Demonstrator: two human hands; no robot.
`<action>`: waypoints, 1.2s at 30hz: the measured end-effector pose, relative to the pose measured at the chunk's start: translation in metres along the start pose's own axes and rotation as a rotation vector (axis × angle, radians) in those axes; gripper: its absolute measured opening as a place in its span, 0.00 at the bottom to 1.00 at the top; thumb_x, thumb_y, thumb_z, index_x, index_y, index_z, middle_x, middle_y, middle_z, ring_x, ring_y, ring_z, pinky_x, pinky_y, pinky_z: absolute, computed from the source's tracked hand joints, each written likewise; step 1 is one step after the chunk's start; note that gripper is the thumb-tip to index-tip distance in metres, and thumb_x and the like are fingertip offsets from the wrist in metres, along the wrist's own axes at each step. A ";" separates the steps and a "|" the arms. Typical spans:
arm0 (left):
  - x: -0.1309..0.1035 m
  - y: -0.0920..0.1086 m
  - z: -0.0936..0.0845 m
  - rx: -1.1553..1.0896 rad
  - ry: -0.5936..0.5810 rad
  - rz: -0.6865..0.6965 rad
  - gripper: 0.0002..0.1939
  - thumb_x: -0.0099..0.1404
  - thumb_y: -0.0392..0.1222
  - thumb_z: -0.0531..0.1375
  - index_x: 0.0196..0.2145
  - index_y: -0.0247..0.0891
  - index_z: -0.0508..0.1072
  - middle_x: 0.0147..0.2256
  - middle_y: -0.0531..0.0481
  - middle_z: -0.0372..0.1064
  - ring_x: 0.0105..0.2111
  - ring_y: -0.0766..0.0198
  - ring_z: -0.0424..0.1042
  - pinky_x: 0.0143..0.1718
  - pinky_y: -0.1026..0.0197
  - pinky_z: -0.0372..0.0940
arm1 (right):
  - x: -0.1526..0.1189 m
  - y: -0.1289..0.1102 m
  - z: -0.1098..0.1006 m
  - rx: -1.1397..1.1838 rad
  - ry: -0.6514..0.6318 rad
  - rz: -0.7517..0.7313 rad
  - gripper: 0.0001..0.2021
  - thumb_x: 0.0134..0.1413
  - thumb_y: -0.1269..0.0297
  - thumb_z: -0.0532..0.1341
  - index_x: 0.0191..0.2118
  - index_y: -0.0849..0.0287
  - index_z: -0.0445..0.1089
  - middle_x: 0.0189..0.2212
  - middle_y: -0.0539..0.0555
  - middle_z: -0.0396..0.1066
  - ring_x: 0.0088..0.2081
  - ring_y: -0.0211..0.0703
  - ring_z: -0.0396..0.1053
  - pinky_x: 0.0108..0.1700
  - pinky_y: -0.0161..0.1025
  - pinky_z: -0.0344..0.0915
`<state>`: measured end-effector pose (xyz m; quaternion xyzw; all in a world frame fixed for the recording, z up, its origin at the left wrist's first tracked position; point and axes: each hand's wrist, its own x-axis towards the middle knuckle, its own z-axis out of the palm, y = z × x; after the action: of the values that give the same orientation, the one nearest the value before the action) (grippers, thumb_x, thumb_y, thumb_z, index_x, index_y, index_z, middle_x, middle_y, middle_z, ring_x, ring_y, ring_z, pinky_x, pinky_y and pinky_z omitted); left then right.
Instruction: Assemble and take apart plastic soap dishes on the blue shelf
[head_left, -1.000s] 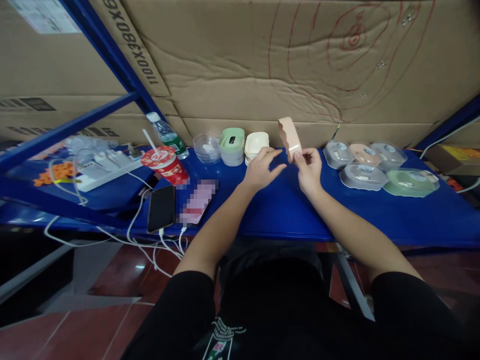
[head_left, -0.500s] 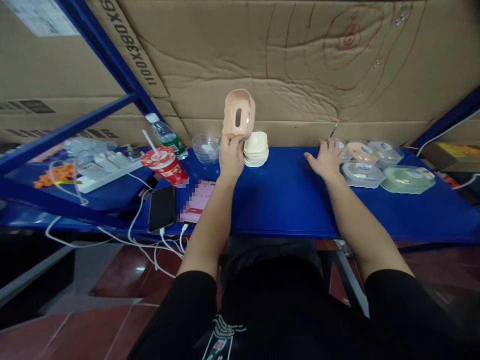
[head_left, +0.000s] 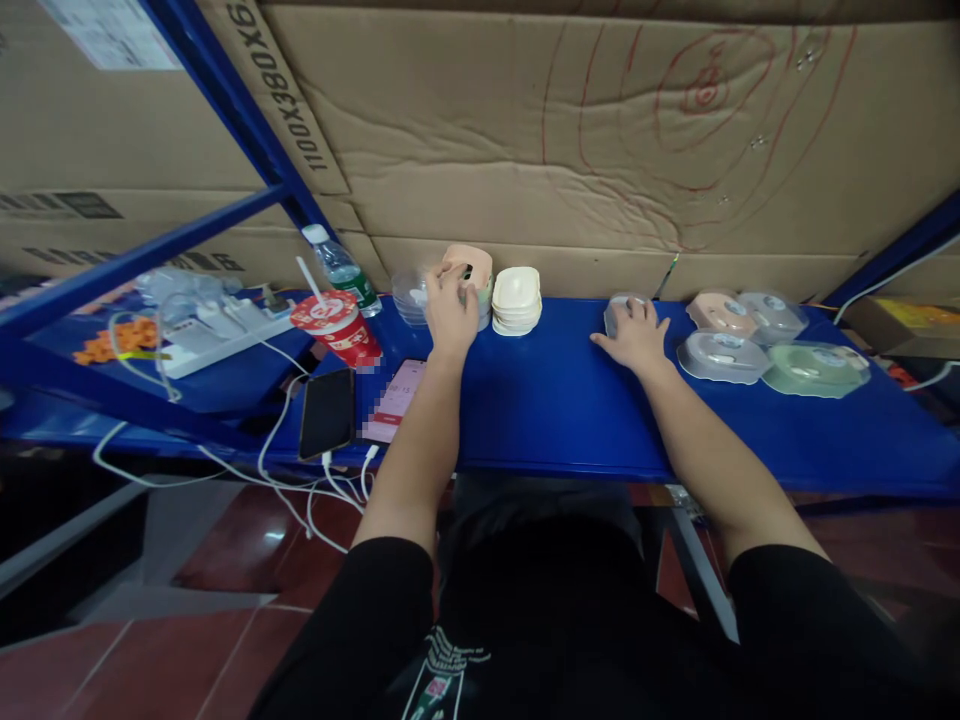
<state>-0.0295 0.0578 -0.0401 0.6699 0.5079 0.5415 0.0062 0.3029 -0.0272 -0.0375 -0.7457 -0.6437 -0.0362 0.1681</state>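
Observation:
My left hand (head_left: pixel 452 312) is on a pink oval container (head_left: pixel 470 262) with a dark slot, which now rests upside down on the blue table (head_left: pixel 555 400). Stacked clear bowls (head_left: pixel 407 297) stand just left of it, and a stack of cream pieces (head_left: pixel 517 298) just right. My right hand (head_left: pixel 636 335) lies with fingers spread over a small clear-lidded container (head_left: pixel 616 310), partly hidden by the fingers. Farther right sit a pink container (head_left: pixel 721 315), two greyish ones (head_left: pixel 724 355) and a green one (head_left: pixel 815 368), all with clear lids.
At the left are a red cup (head_left: pixel 339 330) with a straw, a water bottle (head_left: pixel 345 272), a dark phone (head_left: pixel 327 413), a lit phone (head_left: pixel 394 405), cables and a power strip (head_left: pixel 225 340). A cardboard wall (head_left: pixel 450 120) stands behind the table.
My left hand has lowered the pink container from the air onto the table, left of the cream stack. My right hand has moved left, and the small clear-lidded container has shifted left with it.

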 end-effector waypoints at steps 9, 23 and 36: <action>-0.006 0.019 0.006 -0.007 0.070 0.083 0.15 0.77 0.49 0.58 0.56 0.41 0.75 0.57 0.38 0.73 0.61 0.50 0.74 0.63 0.45 0.70 | 0.000 -0.004 -0.009 0.263 0.126 -0.079 0.26 0.68 0.57 0.58 0.68 0.54 0.72 0.70 0.62 0.69 0.69 0.65 0.65 0.68 0.63 0.65; -0.065 0.107 0.029 -0.162 -0.343 0.619 0.15 0.82 0.44 0.55 0.55 0.39 0.79 0.50 0.42 0.80 0.50 0.60 0.80 0.50 0.58 0.76 | -0.030 -0.070 0.034 1.301 0.210 -0.407 0.34 0.73 0.34 0.47 0.77 0.37 0.50 0.75 0.56 0.62 0.71 0.56 0.67 0.69 0.62 0.68; 0.011 -0.009 -0.028 0.076 0.231 -0.132 0.13 0.69 0.28 0.57 0.49 0.36 0.74 0.54 0.36 0.65 0.60 0.48 0.70 0.66 0.45 0.66 | 0.011 0.000 0.022 0.346 0.145 -0.163 0.38 0.67 0.41 0.57 0.72 0.63 0.62 0.72 0.72 0.63 0.73 0.68 0.58 0.74 0.68 0.55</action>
<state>-0.0571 0.0549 -0.0257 0.5680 0.5683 0.5939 -0.0419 0.3012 -0.0099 -0.0550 -0.6466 -0.6848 0.0079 0.3358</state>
